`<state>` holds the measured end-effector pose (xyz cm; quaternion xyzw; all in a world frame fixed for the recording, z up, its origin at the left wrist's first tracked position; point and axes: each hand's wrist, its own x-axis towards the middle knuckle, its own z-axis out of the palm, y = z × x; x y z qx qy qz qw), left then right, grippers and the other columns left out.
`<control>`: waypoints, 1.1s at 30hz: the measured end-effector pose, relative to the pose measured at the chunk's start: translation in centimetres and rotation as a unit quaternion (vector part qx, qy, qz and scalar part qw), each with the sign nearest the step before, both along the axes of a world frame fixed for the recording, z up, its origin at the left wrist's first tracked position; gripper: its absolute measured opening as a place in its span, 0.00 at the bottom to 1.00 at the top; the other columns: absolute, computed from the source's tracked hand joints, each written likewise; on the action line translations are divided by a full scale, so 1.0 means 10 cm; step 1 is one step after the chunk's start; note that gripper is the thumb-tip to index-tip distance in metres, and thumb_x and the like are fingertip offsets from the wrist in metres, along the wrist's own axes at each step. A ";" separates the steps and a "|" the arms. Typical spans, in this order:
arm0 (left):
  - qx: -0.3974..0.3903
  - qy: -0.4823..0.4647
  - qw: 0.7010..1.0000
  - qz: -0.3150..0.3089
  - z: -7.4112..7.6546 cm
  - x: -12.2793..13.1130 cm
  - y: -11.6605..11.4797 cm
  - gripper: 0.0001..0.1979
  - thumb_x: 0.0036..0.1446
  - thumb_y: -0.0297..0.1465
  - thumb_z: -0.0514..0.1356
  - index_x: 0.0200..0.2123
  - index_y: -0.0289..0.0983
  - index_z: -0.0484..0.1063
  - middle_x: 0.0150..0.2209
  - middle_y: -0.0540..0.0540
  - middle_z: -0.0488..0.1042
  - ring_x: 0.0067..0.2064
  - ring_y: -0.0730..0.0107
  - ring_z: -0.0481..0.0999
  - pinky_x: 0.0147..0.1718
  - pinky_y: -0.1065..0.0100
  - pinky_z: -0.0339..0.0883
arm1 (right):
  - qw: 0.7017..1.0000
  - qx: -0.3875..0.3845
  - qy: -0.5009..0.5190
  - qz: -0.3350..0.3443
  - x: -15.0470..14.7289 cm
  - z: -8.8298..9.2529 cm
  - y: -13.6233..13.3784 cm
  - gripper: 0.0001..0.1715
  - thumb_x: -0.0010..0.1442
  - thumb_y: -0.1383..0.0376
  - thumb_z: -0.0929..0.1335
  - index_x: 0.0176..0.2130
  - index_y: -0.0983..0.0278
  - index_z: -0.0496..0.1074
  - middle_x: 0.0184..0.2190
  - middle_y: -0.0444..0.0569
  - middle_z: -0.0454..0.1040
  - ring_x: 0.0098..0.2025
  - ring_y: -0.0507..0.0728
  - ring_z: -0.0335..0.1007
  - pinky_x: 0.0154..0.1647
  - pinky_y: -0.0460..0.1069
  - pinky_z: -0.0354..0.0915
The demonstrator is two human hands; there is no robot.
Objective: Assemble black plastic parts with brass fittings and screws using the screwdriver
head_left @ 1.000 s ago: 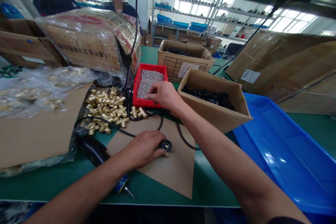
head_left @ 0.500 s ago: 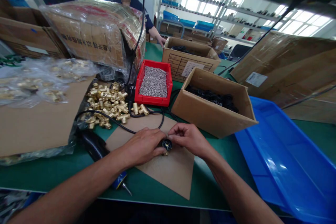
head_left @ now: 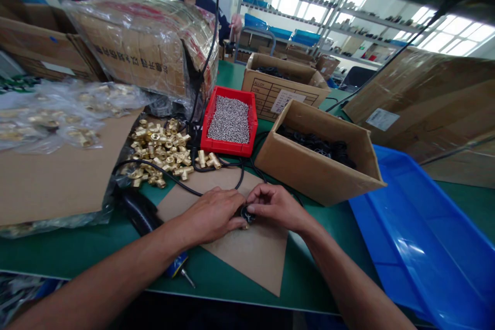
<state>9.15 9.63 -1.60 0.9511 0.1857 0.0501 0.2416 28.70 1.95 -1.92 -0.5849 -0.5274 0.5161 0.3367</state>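
Observation:
Over a brown cardboard sheet (head_left: 255, 263), my left hand (head_left: 216, 215) is closed around a small round black part (head_left: 246, 213), with a bit of brass showing below it by the thumb. My right hand (head_left: 277, 207) is pinched at the top of that part, its thumb lying over it; whatever the fingertips hold is hidden. Left of my left forearm's wrist lies a black and blue electric screwdriver (head_left: 141, 214) with its bit pointing toward the table's front edge. Beyond my left hand, brass tee fittings (head_left: 162, 152) lie in a pile.
A red bin (head_left: 228, 148) of small screws stands ahead. Right of it is a cardboard box (head_left: 309, 178) of black parts, with another box (head_left: 259, 90) behind. A blue tray (head_left: 402, 227) lies at right, bagged fittings (head_left: 58, 118) at left. Co-workers stand across the table.
My right thumb and fingers have moved down over the black part, covering more of it. The co-worker's hand has risen away from the rear box. The view has shifted slightly.

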 end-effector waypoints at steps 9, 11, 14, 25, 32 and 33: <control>-0.021 0.001 1.000 0.008 0.02 0.00 0.00 0.13 0.60 0.39 0.60 0.44 0.39 0.71 0.41 0.45 0.75 0.45 0.57 0.74 0.45 0.58 0.64 | 0.883 0.308 -0.348 -0.059 -0.18 0.41 0.86 0.11 0.59 0.71 0.66 0.43 0.65 0.74 0.40 0.50 0.74 0.43 0.55 0.70 0.47 0.50 0.65; -0.028 0.007 1.000 0.008 0.04 0.00 0.00 0.12 0.60 0.39 0.60 0.43 0.39 0.71 0.42 0.45 0.75 0.44 0.58 0.74 0.45 0.59 0.64 | 0.840 0.316 -0.439 -0.043 -0.26 0.48 1.21 0.15 0.61 0.71 0.64 0.47 0.66 0.73 0.46 0.54 0.73 0.48 0.57 0.68 0.51 0.51 0.64; -0.029 0.010 1.000 0.005 0.07 0.00 -0.01 0.11 0.59 0.38 0.61 0.43 0.39 0.71 0.41 0.46 0.75 0.44 0.58 0.74 0.44 0.59 0.64 | 0.796 0.237 -0.556 -0.032 -0.30 0.52 1.72 0.18 0.63 0.69 0.63 0.52 0.67 0.71 0.51 0.59 0.70 0.53 0.62 0.67 0.50 0.54 0.66; -0.016 -0.007 1.000 0.005 0.04 -0.02 0.00 0.12 0.57 0.36 0.63 0.43 0.38 0.71 0.41 0.46 0.75 0.43 0.56 0.74 0.44 0.58 0.64 | 0.777 0.172 -0.602 -0.062 -0.23 0.52 2.22 0.12 0.61 0.65 0.67 0.41 0.69 0.77 0.42 0.62 0.78 0.47 0.67 0.74 0.46 0.59 0.69; -0.021 -0.006 1.000 0.010 0.06 -0.02 -0.01 0.12 0.58 0.37 0.62 0.43 0.39 0.71 0.41 0.46 0.75 0.43 0.58 0.74 0.43 0.60 0.64 | 0.820 0.215 -0.526 -0.073 -0.27 0.71 2.07 0.08 0.57 0.65 0.68 0.35 0.67 0.77 0.35 0.54 0.79 0.41 0.59 0.75 0.44 0.52 0.68; -0.021 -0.007 1.000 0.008 0.06 -0.02 -0.01 0.12 0.58 0.37 0.61 0.43 0.39 0.71 0.41 0.46 0.75 0.43 0.58 0.74 0.43 0.60 0.64 | 0.850 0.219 -0.476 -0.064 -0.27 0.73 1.98 0.07 0.57 0.65 0.69 0.33 0.67 0.77 0.31 0.52 0.79 0.38 0.56 0.75 0.41 0.50 0.68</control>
